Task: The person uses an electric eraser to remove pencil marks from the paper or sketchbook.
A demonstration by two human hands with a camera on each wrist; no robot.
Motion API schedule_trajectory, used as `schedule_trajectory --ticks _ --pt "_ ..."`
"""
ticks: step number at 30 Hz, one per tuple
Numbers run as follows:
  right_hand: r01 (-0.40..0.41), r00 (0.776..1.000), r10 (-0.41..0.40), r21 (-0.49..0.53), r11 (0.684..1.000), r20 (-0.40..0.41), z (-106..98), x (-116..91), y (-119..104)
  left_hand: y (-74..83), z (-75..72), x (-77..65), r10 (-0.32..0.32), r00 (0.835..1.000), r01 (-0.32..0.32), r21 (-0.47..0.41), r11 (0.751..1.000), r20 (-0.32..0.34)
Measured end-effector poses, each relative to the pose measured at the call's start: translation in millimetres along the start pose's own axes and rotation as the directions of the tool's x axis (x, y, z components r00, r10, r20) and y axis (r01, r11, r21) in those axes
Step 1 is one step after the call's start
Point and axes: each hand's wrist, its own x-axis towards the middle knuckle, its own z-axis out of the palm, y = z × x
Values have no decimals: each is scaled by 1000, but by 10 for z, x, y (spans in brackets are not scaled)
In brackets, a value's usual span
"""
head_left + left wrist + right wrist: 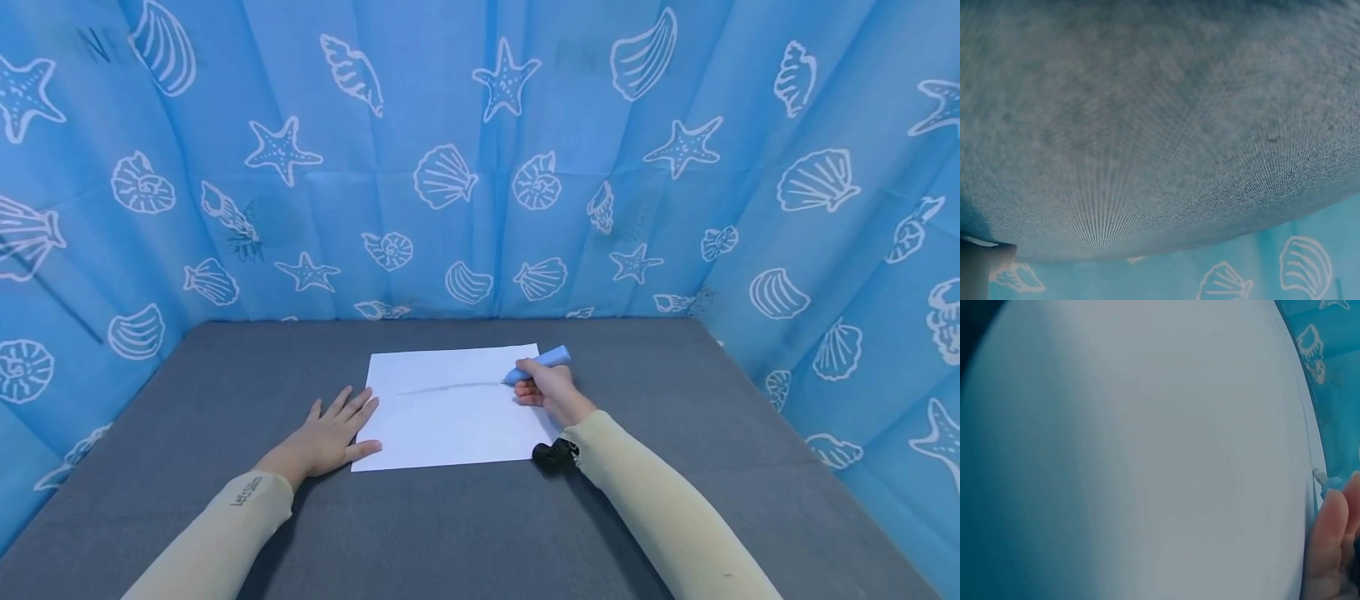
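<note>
A white sheet of paper (450, 433) lies on the grey table. My left hand (330, 435) rests with its fingers spread, their tips over the sheet's left edge. At the sheet's right side, my right hand (553, 390) grips a thick light-blue marker (555, 357) between thumb and fingers, tilted with its tip down at the paper. A faint thin line (442, 387) runs across the upper part of the sheet up to that tip. In the right wrist view the marker's pale tip (1319, 476) meets the paper near its far edge, beside the fingers (1329, 522).
The grey cloth-covered table (450, 533) spreads around the sheet on every side. A blue curtain (465, 275) with white shells and starfish closes off the back and both sides. A black wrist device (553, 456) sits at the right cuff, over the paper's lower right corner.
</note>
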Motion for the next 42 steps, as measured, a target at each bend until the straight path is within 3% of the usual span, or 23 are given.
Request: schedule_trajectory --ticks 5,18,42 --pt "7 1000 -7 -19 1000 25 -11 -27 0 -71 73 49 5 1000 -5 6 1000 -8" --pt "18 1000 -18 -11 1000 4 18 -28 10 -64 55 40 9 1000 -9 3 1000 -11" --pt "26 999 -26 -9 1000 22 -13 -31 -14 70 -81 -39 8 1000 -7 -28 1000 10"
